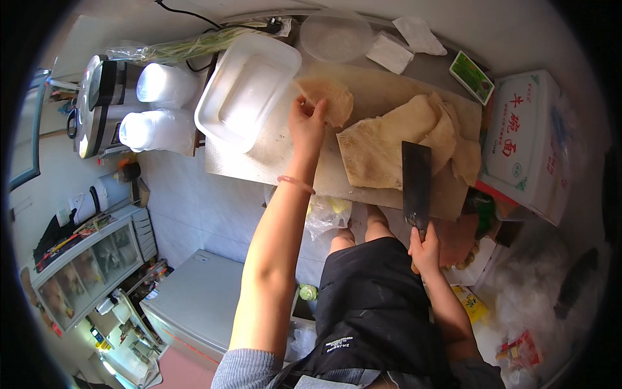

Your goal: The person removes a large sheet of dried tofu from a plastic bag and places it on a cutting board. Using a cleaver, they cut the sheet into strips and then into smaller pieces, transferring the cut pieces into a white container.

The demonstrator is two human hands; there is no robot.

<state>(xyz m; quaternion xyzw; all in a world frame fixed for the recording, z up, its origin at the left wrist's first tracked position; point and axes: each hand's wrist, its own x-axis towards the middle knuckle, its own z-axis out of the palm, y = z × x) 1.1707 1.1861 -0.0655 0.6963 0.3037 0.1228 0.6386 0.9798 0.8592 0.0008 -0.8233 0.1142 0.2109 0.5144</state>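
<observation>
My left hand (309, 115) pinches the edge of a thin, pale tan piece of food (337, 101) with its fingertips, over the cutting board (369, 80) and beside a white plastic tub (210, 109). In my right hand (426, 252) is the handle of a cleaver (416, 175), its broad dark blade pointing away from me. The blade lies above or on a large tan food sheet (371, 150); contact cannot be told. Folded, overlapping layers of the same food (444, 126) lie at the sheet's right side.
Behind the board are a round translucent lid (335, 36) and white packets (390, 52). A white carton (517, 141) bearing writing stands to the right. Stacked plastic containers (158, 129) and a large cooker (92, 109) stand at left. A plastic bag (328, 216) hangs below the front edge.
</observation>
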